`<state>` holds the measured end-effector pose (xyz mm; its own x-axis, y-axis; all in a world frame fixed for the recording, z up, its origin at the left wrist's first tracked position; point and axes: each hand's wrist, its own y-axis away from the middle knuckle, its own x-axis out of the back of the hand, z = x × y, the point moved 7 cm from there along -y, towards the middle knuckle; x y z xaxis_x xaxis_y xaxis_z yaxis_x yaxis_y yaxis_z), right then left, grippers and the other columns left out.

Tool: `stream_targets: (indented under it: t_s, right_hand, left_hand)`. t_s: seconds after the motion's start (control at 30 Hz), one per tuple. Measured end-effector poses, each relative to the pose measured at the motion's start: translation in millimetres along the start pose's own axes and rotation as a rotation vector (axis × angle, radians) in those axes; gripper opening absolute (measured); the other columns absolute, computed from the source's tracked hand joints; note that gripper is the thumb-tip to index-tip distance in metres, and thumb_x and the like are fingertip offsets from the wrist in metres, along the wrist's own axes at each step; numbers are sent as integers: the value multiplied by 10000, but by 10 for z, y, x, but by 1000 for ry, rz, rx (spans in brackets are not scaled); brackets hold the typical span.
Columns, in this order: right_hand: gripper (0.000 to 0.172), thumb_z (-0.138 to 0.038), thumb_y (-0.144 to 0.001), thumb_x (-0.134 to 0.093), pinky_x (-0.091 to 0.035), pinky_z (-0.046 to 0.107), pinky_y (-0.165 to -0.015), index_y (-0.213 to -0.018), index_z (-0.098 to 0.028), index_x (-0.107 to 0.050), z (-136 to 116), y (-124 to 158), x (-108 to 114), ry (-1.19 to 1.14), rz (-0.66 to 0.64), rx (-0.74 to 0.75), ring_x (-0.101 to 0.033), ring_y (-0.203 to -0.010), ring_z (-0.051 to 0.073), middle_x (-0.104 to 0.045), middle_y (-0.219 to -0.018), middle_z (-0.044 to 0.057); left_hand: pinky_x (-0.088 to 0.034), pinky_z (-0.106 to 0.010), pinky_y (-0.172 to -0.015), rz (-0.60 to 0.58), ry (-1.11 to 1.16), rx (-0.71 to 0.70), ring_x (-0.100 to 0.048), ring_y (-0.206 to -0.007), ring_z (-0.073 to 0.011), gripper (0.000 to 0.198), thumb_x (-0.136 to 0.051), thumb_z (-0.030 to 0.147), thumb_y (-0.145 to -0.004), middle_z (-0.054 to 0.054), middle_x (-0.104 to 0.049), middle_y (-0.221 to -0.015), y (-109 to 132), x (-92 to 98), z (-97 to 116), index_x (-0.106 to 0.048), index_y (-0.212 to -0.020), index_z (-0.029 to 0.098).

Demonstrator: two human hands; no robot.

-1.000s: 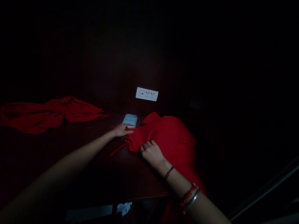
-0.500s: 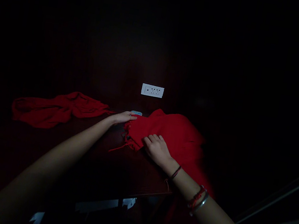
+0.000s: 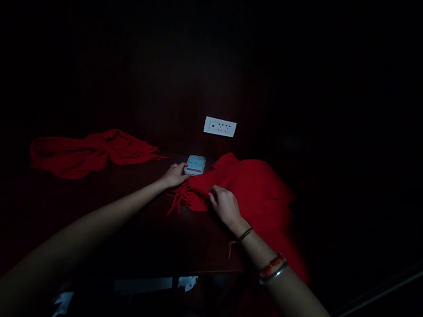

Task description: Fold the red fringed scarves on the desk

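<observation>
A red scarf (image 3: 259,188) with a fringed left end lies across the right part of the dark table and hangs over its front edge. My right hand (image 3: 225,204) is closed, its curled fingers gripping the scarf's near edge. By the fringe is my left hand (image 3: 176,176), its fingertips at the left side of a phone (image 3: 195,165) with a lit screen. Whether those fingers hold the scarf's corner or only touch there, I cannot tell. The scarf's left corner lies just below the phone.
Another red scarf (image 3: 74,154), bunched up, rests on the left of the table (image 3: 136,221). A white socket panel (image 3: 220,127) is on the dark wall behind. Pale pieces (image 3: 145,284) show beneath the table's front edge. Most of the surroundings are too dark to make out.
The scarf's left end has come down flatter toward me, with its fringe spread, uncovering more of the phone. My left hand has drawn slightly left and nearer. My right hand still grips the scarf.
</observation>
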<state>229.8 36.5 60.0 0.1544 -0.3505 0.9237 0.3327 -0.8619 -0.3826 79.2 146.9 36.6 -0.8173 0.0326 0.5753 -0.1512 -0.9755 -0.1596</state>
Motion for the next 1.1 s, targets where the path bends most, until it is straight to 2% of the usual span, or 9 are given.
stream_targets:
  t_s: [0.1,0.27,0.37,0.5,0.63,0.73,0.9,1.0,1.1]
  right_hand:
    - [296,-201,-837,-360,-328,249,-732,-1121,-214,-442,-142,21,21,138,11,180,-473,-864,147,-529,-953,55]
    - [222,-163,-830,-361,-316,302,-763,-912,-158,-567,-397,-34,-131,300,-74,396,-437,-892,176,-518,-936,76]
    - [222,-153,-828,-359,-317,299,-764,-881,-141,-574,-412,-116,-141,296,-64,358,-449,-879,175,-533,-906,82]
    - [252,-229,-846,-326,-344,248,-671,-886,-156,-564,-241,-243,-71,172,-20,108,-494,-787,151,-549,-880,68]
    - [342,-268,-866,-242,-343,225,-616,-874,-140,-559,-63,-307,-118,77,-86,-100,-517,-756,138,-561,-878,76]
    - [342,-281,-859,-250,-343,223,-602,-869,-138,-560,-19,-292,-174,88,-135,-135,-524,-753,142,-561,-885,79]
    - [300,-290,-848,-298,-340,220,-640,-861,-151,-563,-131,-181,-176,149,-108,30,-509,-751,137,-546,-873,71]
    - [267,-271,-842,-332,-331,239,-686,-876,-151,-568,-194,-106,-187,189,-132,113,-496,-770,150,-545,-842,75]
    - [287,-194,-835,-352,-316,263,-720,-1091,-193,-480,-248,-81,-132,217,-73,175,-473,-820,160,-530,-906,71]
  left_hand:
    - [-311,-321,-900,46,-194,-196,-423,-1028,-219,371,-500,277,-727,-90,-489,-1030,130,-54,43,-469,-1073,147]
    - [-334,-313,-877,89,-340,-431,-437,-968,-186,289,-432,264,-763,-71,-476,-987,355,-103,79,-487,-1027,162]
    - [-353,-303,-848,81,-369,-515,-443,-919,-182,204,-479,299,-740,-60,-465,-918,438,-74,133,-548,-877,164]
    - [-331,-325,-868,-70,-408,-615,-404,-961,-198,222,-571,391,-671,-47,-444,-952,505,-183,165,-592,-766,191]
    - [-301,-347,-894,-128,-443,-629,-360,-1029,-213,102,-596,284,-658,-44,-423,-1044,503,-242,148,-606,-702,194]
    - [-278,-353,-915,-94,-377,-633,-355,-1046,-210,73,-559,245,-686,-50,-430,-1047,495,-62,218,-596,-683,182]
    - [-272,-311,-925,-311,-101,-588,-417,-1023,-179,142,-549,305,-690,-43,-443,-1080,526,306,289,-573,-676,165]
    - [-278,-291,-915,-521,-55,-521,-431,-1022,-177,152,-571,314,-657,-37,-462,-1086,561,286,200,-575,-647,162]
    - [-288,-300,-901,-497,-15,-448,-457,-983,-184,170,-583,325,-623,-42,-505,-1022,500,271,66,-570,-614,156]
